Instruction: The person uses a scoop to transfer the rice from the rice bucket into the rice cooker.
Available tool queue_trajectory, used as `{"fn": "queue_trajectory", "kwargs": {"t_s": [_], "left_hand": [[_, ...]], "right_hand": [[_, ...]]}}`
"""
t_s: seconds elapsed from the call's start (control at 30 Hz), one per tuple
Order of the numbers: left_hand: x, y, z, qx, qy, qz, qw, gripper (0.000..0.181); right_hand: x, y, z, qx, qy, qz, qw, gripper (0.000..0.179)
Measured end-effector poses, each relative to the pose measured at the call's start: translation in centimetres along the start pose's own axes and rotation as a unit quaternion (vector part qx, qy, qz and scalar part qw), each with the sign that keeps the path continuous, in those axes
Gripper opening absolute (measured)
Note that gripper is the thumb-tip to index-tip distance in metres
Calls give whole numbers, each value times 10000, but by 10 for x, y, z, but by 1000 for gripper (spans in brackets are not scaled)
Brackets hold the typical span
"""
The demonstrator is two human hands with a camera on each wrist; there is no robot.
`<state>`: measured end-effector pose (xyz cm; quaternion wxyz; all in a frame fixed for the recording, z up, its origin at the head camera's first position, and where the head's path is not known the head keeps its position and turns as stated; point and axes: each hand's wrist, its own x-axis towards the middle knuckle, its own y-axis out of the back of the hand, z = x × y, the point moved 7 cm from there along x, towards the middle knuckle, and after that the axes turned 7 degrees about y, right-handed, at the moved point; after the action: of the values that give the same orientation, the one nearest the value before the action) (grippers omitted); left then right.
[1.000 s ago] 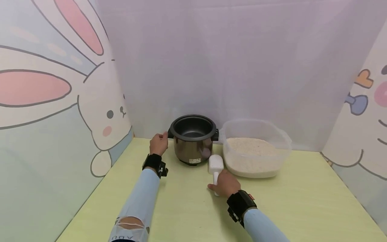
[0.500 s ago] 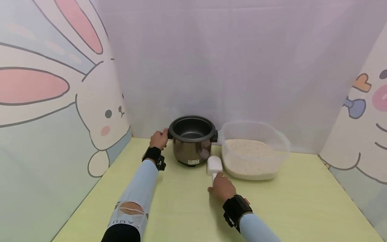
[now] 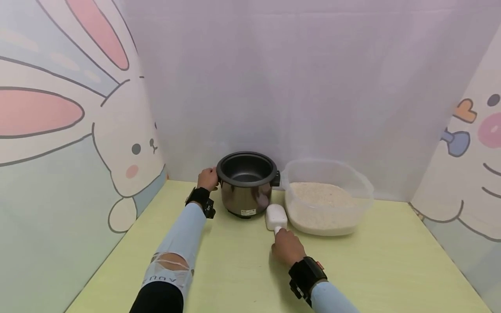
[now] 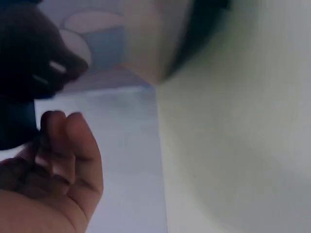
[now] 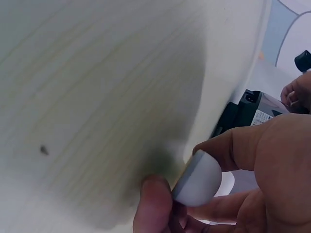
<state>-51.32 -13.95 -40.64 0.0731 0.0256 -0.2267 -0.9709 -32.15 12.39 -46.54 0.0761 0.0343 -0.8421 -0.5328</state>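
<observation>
A rice cooker (image 3: 245,198), lidless, brown and black, stands upright near the back wall; the inside of its dark pot shows. My left hand (image 3: 208,179) holds its left side handle, with curled fingers (image 4: 87,155) against a dark part in the left wrist view. Just right of the cooker's foot lies a white scoop (image 3: 275,216), bowl facing away from me. Its handle is in the grip of my right hand (image 3: 288,247); in the right wrist view the white handle end (image 5: 200,182) sticks out between thumb and fingers.
A clear plastic tub (image 3: 362,187) holding pale rice-like grain (image 3: 322,195) stands right of the cooker, close to the scoop. Behind is a plain curtain wall (image 3: 313,87). Printed rabbit panels flank the yellow-green table (image 3: 235,261) on both sides.
My left hand has moved in onto the cooker's handle. The right hand has closed further round the scoop's handle and come slightly toward me. Cooker and tub look unmoved; the view shifts slightly.
</observation>
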Motion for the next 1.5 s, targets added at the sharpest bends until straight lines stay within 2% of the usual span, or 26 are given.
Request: {"fn": "queue_trajectory", "kwargs": {"t_s": [0.07,0.3,0.57,0.7,0.87,1.0,1.07,1.2,1.3,1.5], "left_hand": [[3,0,2,-137,18,-52,9999,41],[18,-3,-7,-406,193,-281,9986,44],[16,-12,-16,-1267,597,-578,9885,47],[15,-14,-17,-1489,626,-660,9847,45],[17,-15,-19,-1582,733,-718,9821,45],[19,-16,-20,-1638,810,-725,9805,44],[20,-17,-20,-1677,800,-747,9797,45],[19,-17,-18,-1778,716,-763,9785,47],[18,-17,-16,-1810,636,-752,9785,47],[18,-17,-17,-1677,658,-750,9808,47]], "right_hand": [[0,1,-2,17,64,55,10000,17],[-2,3,-8,-75,237,171,9995,17],[-12,15,-10,-648,121,753,9950,21],[-20,26,-15,-1097,533,1124,9861,22],[-30,43,-21,-1578,1211,1644,9661,24],[-34,55,-26,-1985,1730,1725,9492,27],[-35,63,-29,-2264,2068,1794,9348,28],[-39,85,-37,-2719,2790,2144,8957,33],[-39,104,-38,-2795,3089,2365,8778,38],[-31,137,-32,-2831,3274,2728,8592,44]]}}
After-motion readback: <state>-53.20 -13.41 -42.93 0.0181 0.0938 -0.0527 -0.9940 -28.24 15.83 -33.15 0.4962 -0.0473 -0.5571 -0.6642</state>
